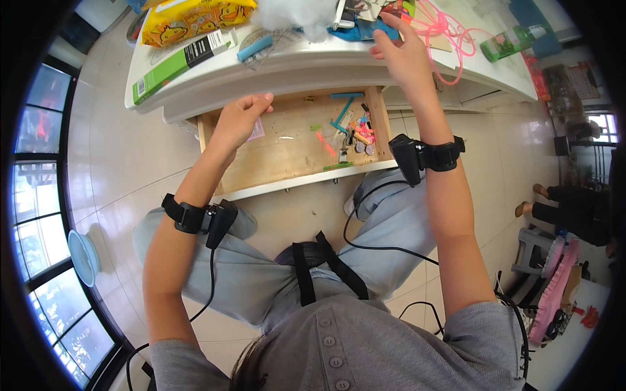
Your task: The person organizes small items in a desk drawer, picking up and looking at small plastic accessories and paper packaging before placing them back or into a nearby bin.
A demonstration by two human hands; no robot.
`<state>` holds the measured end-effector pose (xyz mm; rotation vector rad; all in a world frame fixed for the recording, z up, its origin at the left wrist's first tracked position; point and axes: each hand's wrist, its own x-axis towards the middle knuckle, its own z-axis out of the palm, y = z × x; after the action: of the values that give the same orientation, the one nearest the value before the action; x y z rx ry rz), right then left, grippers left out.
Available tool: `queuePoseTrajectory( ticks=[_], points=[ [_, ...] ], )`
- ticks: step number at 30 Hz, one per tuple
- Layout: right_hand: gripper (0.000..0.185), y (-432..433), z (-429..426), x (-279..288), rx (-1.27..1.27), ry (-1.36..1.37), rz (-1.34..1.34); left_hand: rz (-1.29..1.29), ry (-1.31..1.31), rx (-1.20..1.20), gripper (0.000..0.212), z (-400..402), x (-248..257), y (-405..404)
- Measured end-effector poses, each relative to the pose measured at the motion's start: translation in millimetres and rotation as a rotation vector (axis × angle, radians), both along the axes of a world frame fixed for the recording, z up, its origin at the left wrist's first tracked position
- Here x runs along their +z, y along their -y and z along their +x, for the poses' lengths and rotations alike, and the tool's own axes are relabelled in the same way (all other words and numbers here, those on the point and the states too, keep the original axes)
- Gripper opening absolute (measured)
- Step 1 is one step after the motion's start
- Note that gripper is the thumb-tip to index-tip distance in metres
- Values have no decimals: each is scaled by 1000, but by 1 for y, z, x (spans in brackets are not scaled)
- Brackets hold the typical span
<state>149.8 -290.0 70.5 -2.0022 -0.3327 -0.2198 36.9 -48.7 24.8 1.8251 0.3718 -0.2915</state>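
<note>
My left hand [247,113] is over the left part of the pulled-out wooden drawer [274,168], fingers curled together; whether something small is between them I cannot tell. My right hand [403,54] is raised at the tabletop's front edge, fingers apart, beside a blue packet [364,30] and a pink cord [452,46]. In the drawer's right side lie blue plastic strips [348,110], small colourful clips [363,129], a red-orange piece [325,144] and a green stick [338,166]. A pink card [257,129] lies partly behind my left hand.
On the white table [313,66] are a yellow duck-print pack [195,22], a green-and-black box [181,66], a blue cylinder [255,48], white fluff [296,14] and a green bottle [513,43]. A light-blue basin [83,258] stands at left. Another person's legs [562,205] show at right.
</note>
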Motion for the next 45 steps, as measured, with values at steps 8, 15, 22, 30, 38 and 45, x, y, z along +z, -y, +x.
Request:
queuePoseTrajectory(
  ticks=[8,15,22,30,38,45],
  points=[
    [18,8,-26,-31,362,-273,-14,-74,-19,-39,23,6,-11,7],
    [19,23,9,-190,552,-731,-765,-111,2,-57,23,18,-19,11],
    [20,11,-13,-264,197,-456,-895,-100,4,-53,23,16,-7,6],
    [25,-1,3,-218,420,-639,-993,-57,61,-107,22,15,-4,4],
    [13,-28,-58,-95,541,-606,-447,17,-5,-289,25,2,-19,11],
    [14,-50,-98,-39,396,-342,58,10,-109,-408,46,-16,-11,13]
  ],
)
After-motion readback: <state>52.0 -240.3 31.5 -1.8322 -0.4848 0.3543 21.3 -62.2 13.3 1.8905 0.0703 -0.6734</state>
